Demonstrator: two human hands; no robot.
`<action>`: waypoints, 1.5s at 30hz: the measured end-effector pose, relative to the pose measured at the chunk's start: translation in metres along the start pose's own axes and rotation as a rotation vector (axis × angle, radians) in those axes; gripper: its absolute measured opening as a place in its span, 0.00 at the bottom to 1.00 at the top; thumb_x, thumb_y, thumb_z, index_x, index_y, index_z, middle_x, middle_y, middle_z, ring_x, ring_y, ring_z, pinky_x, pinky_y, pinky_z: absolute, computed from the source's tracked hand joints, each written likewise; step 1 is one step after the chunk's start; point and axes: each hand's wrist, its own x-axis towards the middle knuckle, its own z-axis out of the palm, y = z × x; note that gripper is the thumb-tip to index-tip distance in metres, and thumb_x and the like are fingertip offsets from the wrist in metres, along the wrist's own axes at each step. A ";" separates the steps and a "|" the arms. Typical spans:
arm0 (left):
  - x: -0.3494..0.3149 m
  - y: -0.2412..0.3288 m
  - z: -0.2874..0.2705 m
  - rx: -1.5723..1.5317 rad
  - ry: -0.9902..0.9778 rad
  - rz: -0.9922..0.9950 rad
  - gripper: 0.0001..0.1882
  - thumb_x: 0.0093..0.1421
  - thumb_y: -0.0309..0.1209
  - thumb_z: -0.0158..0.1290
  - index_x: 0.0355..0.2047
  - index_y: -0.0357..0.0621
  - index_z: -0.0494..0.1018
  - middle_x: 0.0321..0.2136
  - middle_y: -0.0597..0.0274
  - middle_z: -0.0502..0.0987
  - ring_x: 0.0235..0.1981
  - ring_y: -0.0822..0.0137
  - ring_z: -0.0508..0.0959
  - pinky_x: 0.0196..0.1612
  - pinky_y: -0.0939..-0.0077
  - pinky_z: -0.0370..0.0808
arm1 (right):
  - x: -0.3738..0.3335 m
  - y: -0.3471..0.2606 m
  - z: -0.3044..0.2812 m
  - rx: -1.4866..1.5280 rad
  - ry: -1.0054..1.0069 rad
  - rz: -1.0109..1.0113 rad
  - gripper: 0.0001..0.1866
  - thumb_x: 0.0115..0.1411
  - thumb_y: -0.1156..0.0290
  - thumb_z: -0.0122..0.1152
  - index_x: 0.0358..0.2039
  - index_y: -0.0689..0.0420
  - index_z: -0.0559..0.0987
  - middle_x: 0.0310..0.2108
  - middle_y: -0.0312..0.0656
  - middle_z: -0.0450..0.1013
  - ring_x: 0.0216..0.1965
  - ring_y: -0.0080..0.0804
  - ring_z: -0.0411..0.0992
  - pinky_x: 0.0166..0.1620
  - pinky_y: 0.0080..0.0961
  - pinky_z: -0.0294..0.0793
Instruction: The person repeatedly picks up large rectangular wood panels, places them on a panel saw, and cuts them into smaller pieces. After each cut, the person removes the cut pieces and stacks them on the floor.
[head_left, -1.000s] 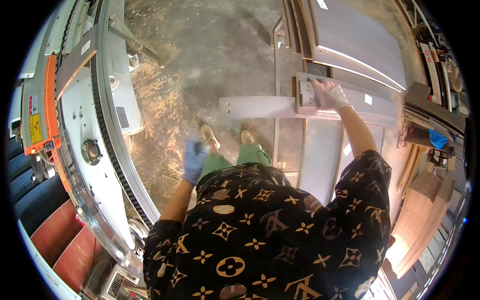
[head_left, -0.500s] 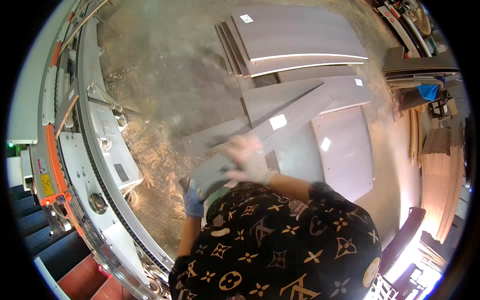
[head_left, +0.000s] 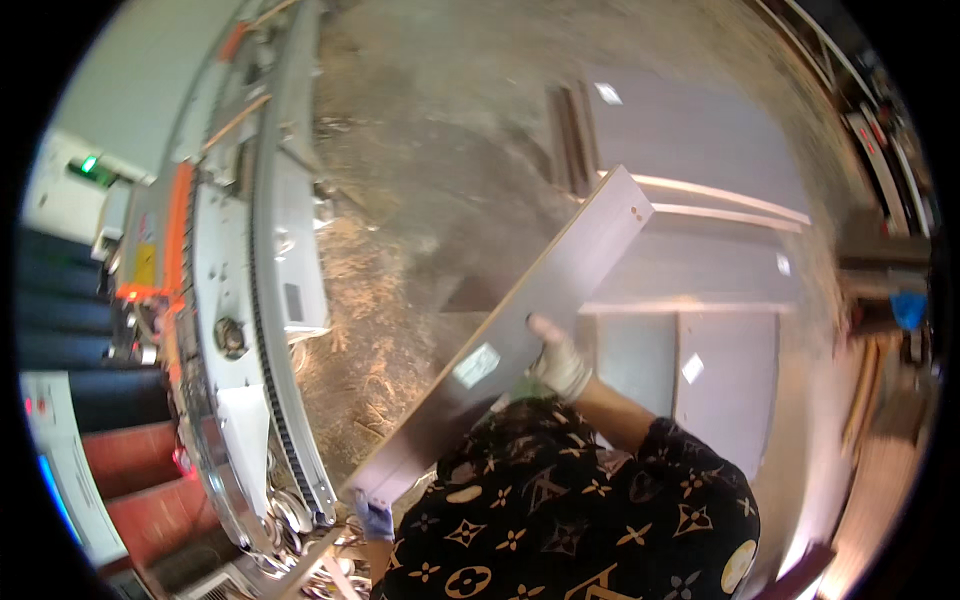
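A long, narrow grey board [head_left: 545,285] slants across in front of my body, its far end up and to the right. Near its middle is a white label, and small holes show at its far end. My right hand [head_left: 560,365], in a pale glove with bare fingertips, grips the near edge with the thumb on top. At the lower left end, my left hand [head_left: 378,518], in a bluish glove, holds the board, its fingers partly hidden. Beyond lie large grey panels [head_left: 690,130] with white labels, some stacked.
A long machine with a dark chain track [head_left: 268,350] and orange trim [head_left: 181,230] runs along my left. Sawdust [head_left: 375,375] and scraps lie beside it. More boards [head_left: 885,450] stand at the far right, near a blue item [head_left: 908,310].
The narrow board has been raised off the floor panels and now slants before me. My body has turned left, so the machine sits nearer the middle of the view.
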 end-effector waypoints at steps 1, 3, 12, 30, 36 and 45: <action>-0.011 -0.016 -0.015 -0.029 0.089 0.010 0.32 0.52 0.36 0.59 0.56 0.46 0.59 0.47 0.63 0.68 0.41 0.65 0.72 0.40 0.73 0.72 | -0.001 0.010 0.026 -0.179 -0.116 0.024 0.22 0.53 0.67 0.60 0.48 0.57 0.68 0.43 0.42 0.70 0.47 0.35 0.69 0.48 0.35 0.72; -0.031 -0.052 -0.041 -0.096 0.251 0.026 0.34 0.51 0.35 0.59 0.57 0.46 0.57 0.49 0.63 0.67 0.42 0.65 0.72 0.41 0.73 0.71 | -0.011 0.036 0.068 -0.625 -0.329 -0.006 0.19 0.55 0.67 0.58 0.46 0.58 0.71 0.43 0.42 0.70 0.47 0.33 0.69 0.50 0.34 0.69; -0.119 -0.091 -0.050 0.493 0.257 0.162 0.36 0.41 0.48 0.65 0.50 0.46 0.69 0.44 0.58 0.75 0.45 0.64 0.75 0.47 0.71 0.71 | -0.062 0.228 0.134 -1.120 -0.860 0.456 0.16 0.47 0.69 0.67 0.36 0.61 0.76 0.36 0.39 0.73 0.36 0.26 0.70 0.37 0.27 0.72; -0.304 -0.105 -0.386 -0.077 0.699 0.165 0.12 0.48 0.29 0.59 0.34 0.40 0.77 0.29 0.61 0.80 0.30 0.73 0.76 0.37 0.76 0.73 | -0.369 0.776 0.235 -0.809 -1.411 1.369 0.16 0.56 0.67 0.57 0.43 0.60 0.74 0.41 0.39 0.72 0.44 0.26 0.68 0.48 0.22 0.68; -0.350 -0.183 -0.564 -0.405 0.663 -0.100 0.20 0.55 0.34 0.53 0.46 0.36 0.72 0.39 0.60 0.76 0.37 0.68 0.75 0.41 0.75 0.72 | -0.385 0.754 0.211 -0.999 -1.984 0.992 0.24 0.56 0.57 0.56 0.46 0.63 0.70 0.51 0.44 0.66 0.51 0.32 0.65 0.55 0.27 0.61; -0.149 -0.034 -0.500 0.866 1.386 0.641 0.20 0.59 0.29 0.48 0.50 0.33 0.66 0.48 0.53 0.70 0.42 0.61 0.74 0.45 0.70 0.73 | -0.103 0.403 0.035 -1.967 -1.050 0.538 0.21 0.54 0.58 0.53 0.47 0.54 0.74 0.45 0.45 0.71 0.46 0.36 0.69 0.50 0.31 0.65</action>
